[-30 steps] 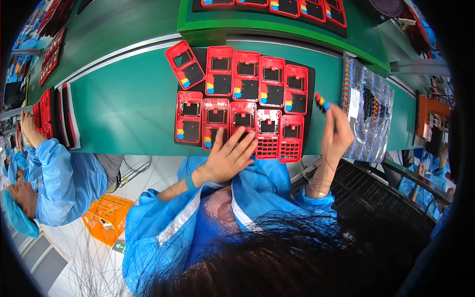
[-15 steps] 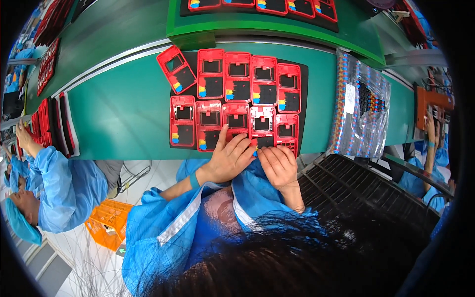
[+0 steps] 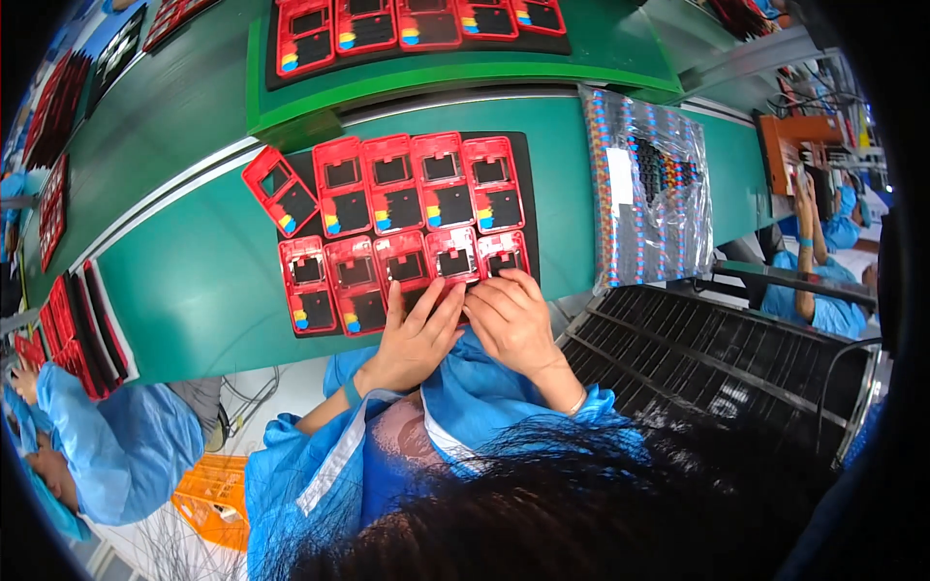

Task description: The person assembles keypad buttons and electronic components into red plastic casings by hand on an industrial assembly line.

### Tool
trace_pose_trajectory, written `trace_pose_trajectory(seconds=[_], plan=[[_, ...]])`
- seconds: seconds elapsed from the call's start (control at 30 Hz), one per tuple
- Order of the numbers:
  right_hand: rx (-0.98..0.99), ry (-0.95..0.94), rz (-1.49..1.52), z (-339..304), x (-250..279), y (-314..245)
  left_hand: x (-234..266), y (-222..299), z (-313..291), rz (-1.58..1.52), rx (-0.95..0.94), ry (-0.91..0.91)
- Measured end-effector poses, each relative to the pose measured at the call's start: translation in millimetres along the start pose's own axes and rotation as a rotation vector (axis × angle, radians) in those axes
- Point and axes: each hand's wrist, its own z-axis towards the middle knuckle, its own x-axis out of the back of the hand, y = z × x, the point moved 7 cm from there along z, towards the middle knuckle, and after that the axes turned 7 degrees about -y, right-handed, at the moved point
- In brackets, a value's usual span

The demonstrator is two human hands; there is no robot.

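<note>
Right hand neared left hand | 10 casings on mat | grip unclear

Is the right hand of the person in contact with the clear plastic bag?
Apart. The head view shows it: a strip of green tabletop lies between the right hand and the clear plastic bag.

A person wears a loose light-blue jacket of thin, wrinkled fabric, with roomy sleeves and pale grey strips edging its open front — a deeper blue top shows between. The left hand and right hand are bare; a teal band circles one wrist — the left. Dark hair crosses the lower edge.
</note>
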Motion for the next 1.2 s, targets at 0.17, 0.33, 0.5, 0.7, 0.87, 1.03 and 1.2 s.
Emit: trace_pose_trajectory(seconds=[0.17, 0.33, 0.5, 0.7, 0.87, 1.03, 1.2], plan=[[-0.240, 0.186, 0.177, 9, 83, 67, 1, -1, 9, -0.025, -0.045, -0.032], [-0.663, 0.308, -0.286, -20, 179, 210, 1, 7, 15, 0.073, -0.047, -0.116], [-0.507, 0.245, -0.454, -21, 173, 295, -4, 7, 15, 0.045, -0.056, -0.108], [-0.417, 0.184, -0.706, -1, 161, 303, -1, 6, 15, 0.115, -0.089, -0.140], [-0.385, 0.146, -0.881, -6, 154, 301, -5, 5, 13, 0.068, -0.086, -0.096], [-0.377, 0.099, -0.902, -4, 156, 286, -8, 5, 10, 0.050, -0.089, -0.107], [-0.518, 0.345, -0.568, -25, 187, 248, -7, 7, 14, 0.082, -0.083, -0.139]])
